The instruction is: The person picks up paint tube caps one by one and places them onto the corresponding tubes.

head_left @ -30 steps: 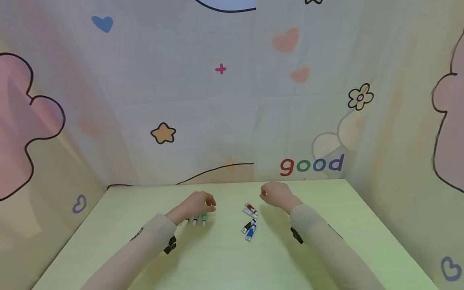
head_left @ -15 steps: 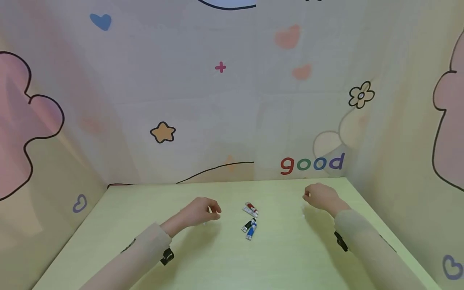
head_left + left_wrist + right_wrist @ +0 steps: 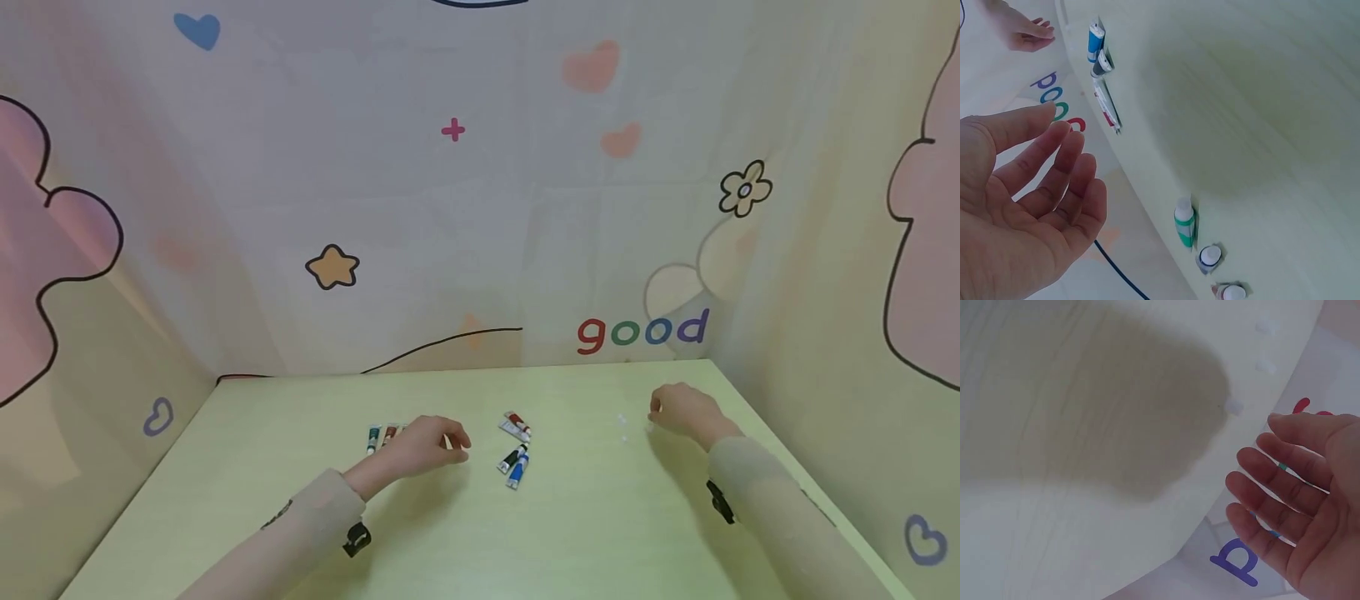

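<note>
My left hand (image 3: 425, 444) hovers over the table with loosely curved fingers and thumb apart, holding nothing. It partly hides a row of paint tubes, among them a green tube (image 3: 373, 439) and a brownish-red tube (image 3: 389, 434). The left wrist view shows the white-capped end of another green tube (image 3: 1185, 223). Right of this hand lie a red tube (image 3: 519, 423), a white tube (image 3: 513, 431), a dark tube (image 3: 513, 458) and a blue tube (image 3: 517, 472). My right hand (image 3: 686, 412), fingers relaxed and nothing in it, is above the table's right side, near a small white piece (image 3: 1234, 406).
Two more small white pieces, one (image 3: 1264, 326) and another (image 3: 1265, 366), lie in line with the first. A printed cloth backdrop (image 3: 405, 208) with the word "good" rises behind the pale table (image 3: 585, 533), and patterned cloth walls (image 3: 840, 275) flank it.
My right hand has moved well to the right, and the white pieces now show beside it. The left hand has shifted slightly right and nearer, uncovering the tubes' far ends. The middle tubes stayed put.
</note>
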A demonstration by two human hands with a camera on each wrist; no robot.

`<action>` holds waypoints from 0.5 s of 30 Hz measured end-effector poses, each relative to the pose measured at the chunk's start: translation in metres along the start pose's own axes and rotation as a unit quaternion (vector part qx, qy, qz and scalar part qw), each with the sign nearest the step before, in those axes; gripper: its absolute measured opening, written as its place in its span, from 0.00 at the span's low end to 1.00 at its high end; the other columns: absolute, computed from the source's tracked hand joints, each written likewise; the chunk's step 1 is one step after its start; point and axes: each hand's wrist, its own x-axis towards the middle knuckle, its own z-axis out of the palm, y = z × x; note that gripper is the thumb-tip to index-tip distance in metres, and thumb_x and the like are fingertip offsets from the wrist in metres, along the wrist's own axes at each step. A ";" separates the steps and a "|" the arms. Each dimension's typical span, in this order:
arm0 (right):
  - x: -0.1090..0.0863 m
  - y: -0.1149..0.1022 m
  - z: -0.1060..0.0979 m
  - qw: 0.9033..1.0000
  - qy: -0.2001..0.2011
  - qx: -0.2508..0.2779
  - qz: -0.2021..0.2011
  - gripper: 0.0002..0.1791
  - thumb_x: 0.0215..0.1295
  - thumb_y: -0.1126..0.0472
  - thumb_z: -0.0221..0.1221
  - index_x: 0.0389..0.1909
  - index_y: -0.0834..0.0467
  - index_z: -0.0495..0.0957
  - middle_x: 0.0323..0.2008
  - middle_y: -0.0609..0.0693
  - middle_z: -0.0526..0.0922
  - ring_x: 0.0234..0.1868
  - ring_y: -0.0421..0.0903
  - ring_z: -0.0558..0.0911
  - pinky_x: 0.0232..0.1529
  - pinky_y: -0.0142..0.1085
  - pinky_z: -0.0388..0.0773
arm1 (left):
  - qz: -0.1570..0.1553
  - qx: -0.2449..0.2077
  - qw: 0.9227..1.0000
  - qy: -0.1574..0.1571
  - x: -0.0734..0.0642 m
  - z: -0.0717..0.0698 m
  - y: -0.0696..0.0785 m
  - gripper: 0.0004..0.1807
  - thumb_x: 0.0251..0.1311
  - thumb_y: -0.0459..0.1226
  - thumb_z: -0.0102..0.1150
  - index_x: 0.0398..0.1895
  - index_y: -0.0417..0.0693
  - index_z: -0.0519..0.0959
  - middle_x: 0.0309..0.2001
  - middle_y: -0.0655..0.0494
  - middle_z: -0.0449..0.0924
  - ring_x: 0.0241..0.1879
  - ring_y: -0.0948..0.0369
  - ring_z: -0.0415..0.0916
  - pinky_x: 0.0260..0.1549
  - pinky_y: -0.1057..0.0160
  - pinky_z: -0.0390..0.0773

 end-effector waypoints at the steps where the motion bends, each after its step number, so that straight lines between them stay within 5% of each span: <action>1: 0.000 0.000 0.002 1.000 -0.002 -0.002 0.003 0.08 0.66 0.62 0.62 0.38 0.64 0.80 0.38 0.59 0.84 0.38 0.56 0.82 0.40 0.54 0.79 | 0.000 -0.001 1.000 -0.001 0.001 0.002 0.000 0.07 0.65 0.34 0.65 0.44 0.40 0.85 0.35 0.60 0.81 0.32 0.62 0.74 0.34 0.63 0.75; 15: -0.001 0.008 0.025 0.997 0.008 0.071 0.017 0.09 0.64 0.63 0.63 0.42 0.64 0.81 0.37 0.57 0.82 0.37 0.53 0.78 0.45 0.53 0.76 | 0.009 0.014 1.000 -0.015 0.002 0.016 -0.001 0.05 0.64 0.34 0.66 0.40 0.41 0.85 0.33 0.61 0.82 0.31 0.64 0.74 0.33 0.64 0.75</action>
